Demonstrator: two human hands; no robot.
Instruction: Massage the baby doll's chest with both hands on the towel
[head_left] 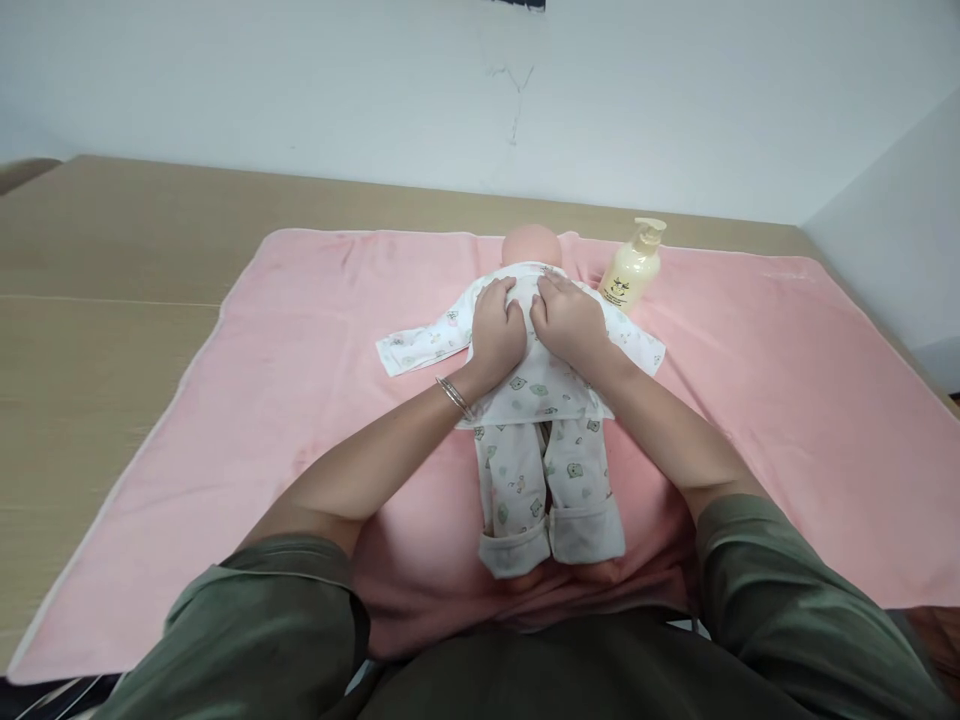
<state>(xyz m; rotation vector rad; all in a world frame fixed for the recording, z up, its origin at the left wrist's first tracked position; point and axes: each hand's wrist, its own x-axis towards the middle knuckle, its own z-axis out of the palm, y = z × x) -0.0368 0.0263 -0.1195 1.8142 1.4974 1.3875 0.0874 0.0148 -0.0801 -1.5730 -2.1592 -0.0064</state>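
Observation:
A baby doll [531, 245] lies lengthwise before me, its smooth round head at the far end; no face shows. It is dressed in a white printed top [538, 395] and matching trousers [516, 475] with turned-up cuffs. My left hand [496, 332] rests on the left side of the doll's upper body, fingers laid out along the cloth. On the right side, my right hand [571, 318] lies in the same way, its fingers angled inward. The doll's sleeves spread outward, and the cuffs cover most of the feet.
A pump bottle [631, 268] of pale yellow liquid stands close to the doll's right-hand sleeve. Under everything is a pink blanket [322, 330], spread over a wooden table [112, 260]. A white wall [300, 90] rises behind the table.

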